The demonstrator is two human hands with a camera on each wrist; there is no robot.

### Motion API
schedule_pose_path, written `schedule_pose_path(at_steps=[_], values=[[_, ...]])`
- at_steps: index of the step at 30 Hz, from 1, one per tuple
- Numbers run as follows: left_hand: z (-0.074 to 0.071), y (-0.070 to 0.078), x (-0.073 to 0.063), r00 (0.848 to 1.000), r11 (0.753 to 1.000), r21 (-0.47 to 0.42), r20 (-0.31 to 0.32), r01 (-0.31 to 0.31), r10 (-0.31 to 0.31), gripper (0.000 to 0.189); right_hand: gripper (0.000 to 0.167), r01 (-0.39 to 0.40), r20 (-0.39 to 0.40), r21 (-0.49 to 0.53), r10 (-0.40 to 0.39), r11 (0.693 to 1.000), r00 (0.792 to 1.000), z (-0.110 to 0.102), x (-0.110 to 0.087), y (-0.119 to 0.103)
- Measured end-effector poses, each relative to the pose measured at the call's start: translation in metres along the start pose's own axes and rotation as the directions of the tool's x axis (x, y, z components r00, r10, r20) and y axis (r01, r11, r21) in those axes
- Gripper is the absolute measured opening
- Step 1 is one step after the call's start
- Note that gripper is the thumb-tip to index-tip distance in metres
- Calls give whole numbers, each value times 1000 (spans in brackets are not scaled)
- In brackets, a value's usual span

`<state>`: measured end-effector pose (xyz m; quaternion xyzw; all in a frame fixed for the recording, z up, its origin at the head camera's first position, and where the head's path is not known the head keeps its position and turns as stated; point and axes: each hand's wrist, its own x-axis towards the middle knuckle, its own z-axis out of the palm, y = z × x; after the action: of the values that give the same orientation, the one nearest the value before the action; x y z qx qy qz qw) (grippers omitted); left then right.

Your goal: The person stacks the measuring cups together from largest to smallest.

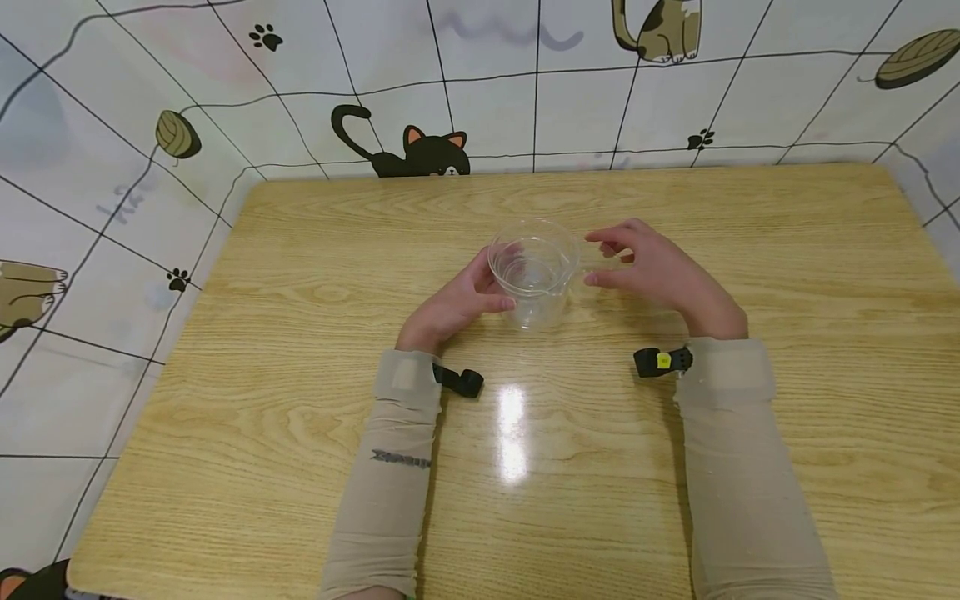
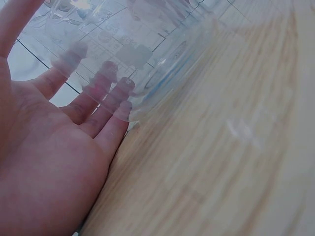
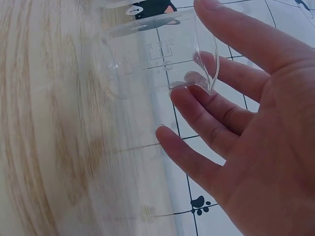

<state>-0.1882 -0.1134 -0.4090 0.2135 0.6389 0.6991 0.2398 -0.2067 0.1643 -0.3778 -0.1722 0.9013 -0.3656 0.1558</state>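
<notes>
A clear glass beaker [image 1: 534,283] with a pouring lip stands upright near the middle of the wooden table. Smaller rings show inside its rim; I cannot tell whether a second vessel is nested there. My left hand [image 1: 467,298] holds it from the left, thumb at the front and fingers round the back, seen through the glass in the left wrist view. Just right of the beaker is my right hand [image 1: 647,265], its fingers spread and bent a little, with a small gap to the glass in the head view. Printed volume marks [image 3: 160,51] show on the wall in the right wrist view.
The wooden tabletop [image 1: 300,467] reaches to walls behind and at the left, covered in a cat-patterned sheet [image 1: 495,108]. Black wrist straps [image 1: 459,381] sit on both sleeves. A bright reflection [image 1: 512,433] lies on the table between the arms.
</notes>
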Motion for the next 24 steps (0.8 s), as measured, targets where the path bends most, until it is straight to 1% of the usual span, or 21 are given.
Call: schedule_pose_path(at_steps=[5,11,19,24], values=[[-1,-1,0,1000,1000,4,2,-7,7,74,69,21,0,31,-21,999,1000,0,0,3],[0,0,1,1000,1000,-16,9,2,-2,75,77,45,4,74,-45,996,999,-1,-1,5],[0,1,1,1000,1000,-11,9,3,-3,75,68,46,14,42,-47,998,999,-4,-3,10],[-3,-5,3,1000,1000,-21,9,4,-4,77,66,38,25,40,-39,999,999,-4,-4,10]])
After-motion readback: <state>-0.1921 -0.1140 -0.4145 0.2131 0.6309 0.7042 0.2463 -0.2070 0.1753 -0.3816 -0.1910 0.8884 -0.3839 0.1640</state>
